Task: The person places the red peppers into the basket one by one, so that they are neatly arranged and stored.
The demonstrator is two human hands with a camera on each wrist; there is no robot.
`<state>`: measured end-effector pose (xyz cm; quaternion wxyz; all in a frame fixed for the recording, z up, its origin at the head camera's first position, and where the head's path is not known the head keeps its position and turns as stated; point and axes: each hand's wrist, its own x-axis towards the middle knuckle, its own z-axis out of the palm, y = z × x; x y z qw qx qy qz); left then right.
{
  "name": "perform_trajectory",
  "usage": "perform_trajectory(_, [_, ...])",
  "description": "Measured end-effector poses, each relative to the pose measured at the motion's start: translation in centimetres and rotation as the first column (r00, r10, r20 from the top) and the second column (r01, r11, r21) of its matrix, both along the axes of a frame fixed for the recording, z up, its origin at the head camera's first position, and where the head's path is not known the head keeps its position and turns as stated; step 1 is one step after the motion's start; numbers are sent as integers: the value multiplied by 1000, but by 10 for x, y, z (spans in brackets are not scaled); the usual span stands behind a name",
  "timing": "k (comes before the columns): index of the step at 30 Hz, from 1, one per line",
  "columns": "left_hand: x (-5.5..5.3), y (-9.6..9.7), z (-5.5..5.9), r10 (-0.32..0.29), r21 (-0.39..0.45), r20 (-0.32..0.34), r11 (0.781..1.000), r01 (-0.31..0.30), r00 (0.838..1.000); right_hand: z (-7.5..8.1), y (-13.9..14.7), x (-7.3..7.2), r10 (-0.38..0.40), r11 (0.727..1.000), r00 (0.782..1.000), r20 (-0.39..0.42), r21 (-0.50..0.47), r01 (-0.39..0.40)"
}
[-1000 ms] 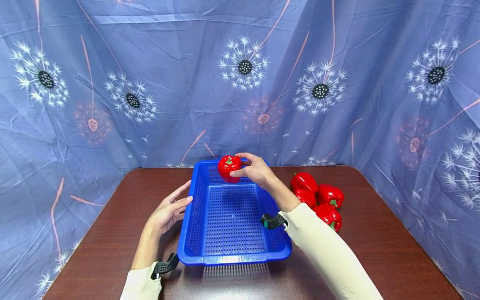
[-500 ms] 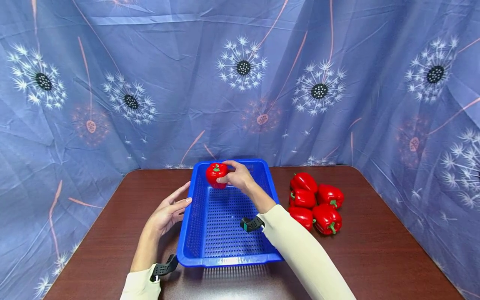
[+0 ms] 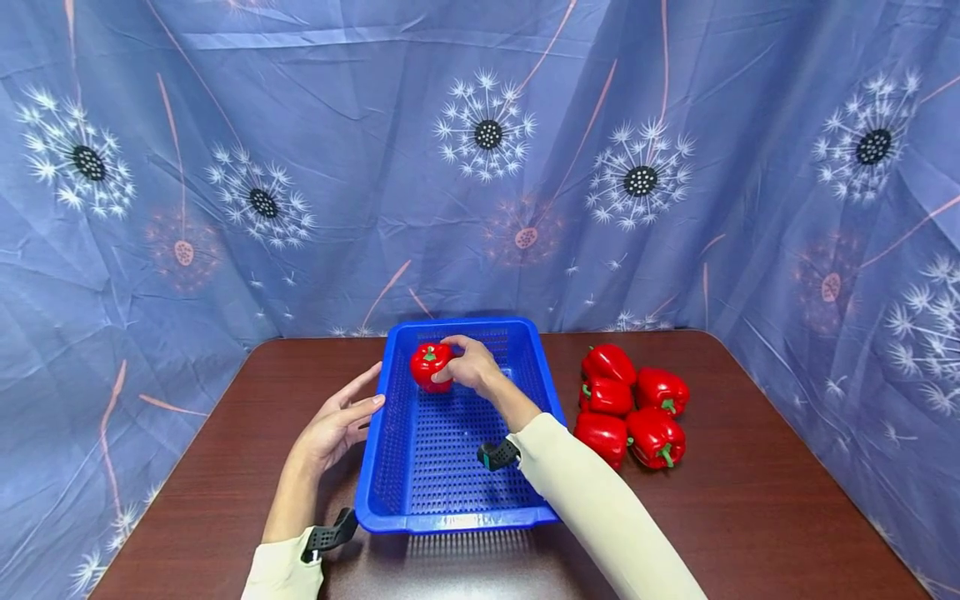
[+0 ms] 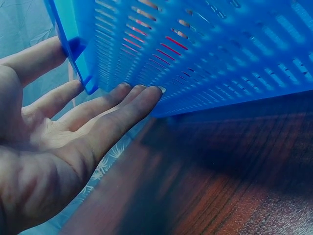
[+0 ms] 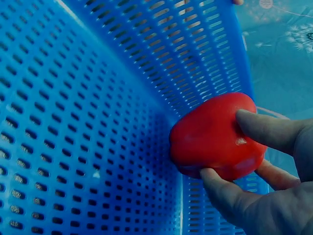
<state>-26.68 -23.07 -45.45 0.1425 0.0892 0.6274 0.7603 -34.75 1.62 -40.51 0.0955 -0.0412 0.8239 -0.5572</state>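
A red bell pepper (image 3: 430, 367) with a green stem sits inside the far left corner of a blue slotted plastic basket (image 3: 456, 523). My right hand (image 3: 474, 367) grips it from the right, thumb and fingers around its sides, as the right wrist view shows of the pepper (image 5: 215, 139). Whether its base touches the basket floor I cannot tell. At the basket's left side, my left hand (image 3: 337, 423) touches the rim and outer wall with extended fingers. In the left wrist view the fingertips (image 4: 149, 100) lie against the slotted wall (image 4: 205, 73).
Several more red bell peppers (image 3: 656, 437) lie grouped on the brown table (image 3: 757, 483), right of the basket. My right forearm crosses the basket's right rim. A blue dandelion-print curtain (image 3: 360, 167) hangs behind the table and along its sides.
My right hand has carried the bell pepper left and down, from over the basket's far end into its far left corner. The left hand stays on the rim.
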Motion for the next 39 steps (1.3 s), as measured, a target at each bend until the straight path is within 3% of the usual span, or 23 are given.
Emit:
perform_trajectory(10, [-1,1,0,0,7,0,1000,0,1000,-7,0,0,-3,998,998,64,-65,7])
perform_trajectory(19, [0,0,-1,2,4,-4,1000,-2,1000,-9,0,-2,12,1000,999,49,-29,-11])
perform_trajectory(29, [1,2,-1,-2,9,-1,1000,2,1000,-11,1,-1,18,997,1000,-2,75,-17])
perform_trajectory(39, [0,1,0,-2,2,-5,1000,2,1000,-7,1,-1,28,998,999,34,57,-30])
